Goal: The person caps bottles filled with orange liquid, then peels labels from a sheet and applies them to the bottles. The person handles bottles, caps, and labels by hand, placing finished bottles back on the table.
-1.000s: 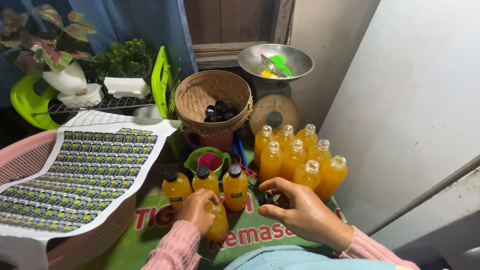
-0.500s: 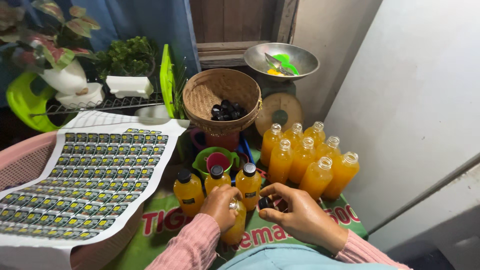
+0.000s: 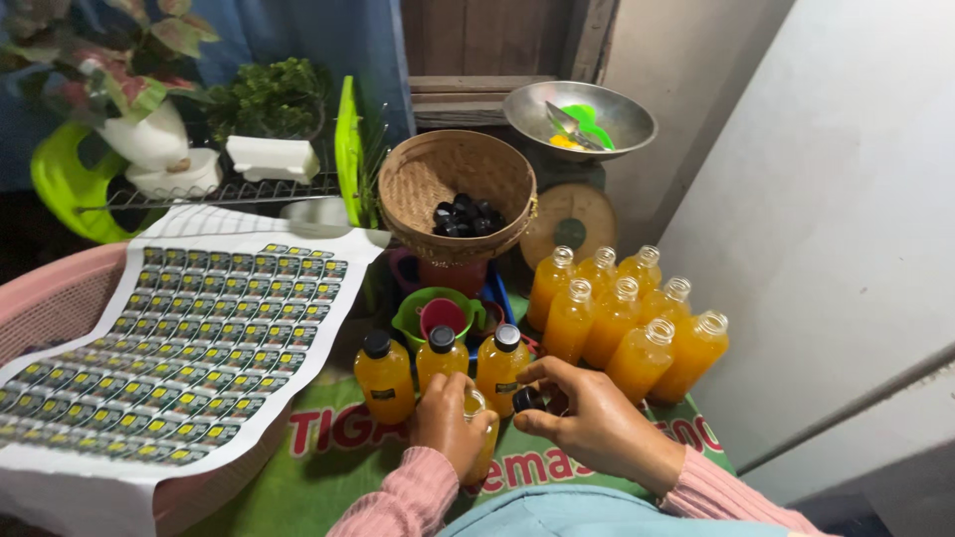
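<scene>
The left hand (image 3: 450, 423) is wrapped around an uncapped clear plastic bottle of orange juice (image 3: 477, 438), fingers clamped on its body, the open neck showing just above the knuckles. The bottle is held upright, low on the green printed mat (image 3: 328, 467), right in front of three capped orange bottles (image 3: 438, 363) in a row. The right hand (image 3: 597, 423) is curled beside it, palm down, and a small black screw cap (image 3: 527, 400) is pinched between thumb and fingertips, close to the bottle's neck but not yet on it. Pink ribbed sleeves are seen at both wrists.

Compared with half a second ago, the cap has been brought nearer the bottle's mouth. The cluster of uncapped orange bottles (image 3: 627, 318) and the woven basket of black caps (image 3: 458, 194) are unchanged behind, the white sticker sheet (image 3: 189, 338) lying at left.
</scene>
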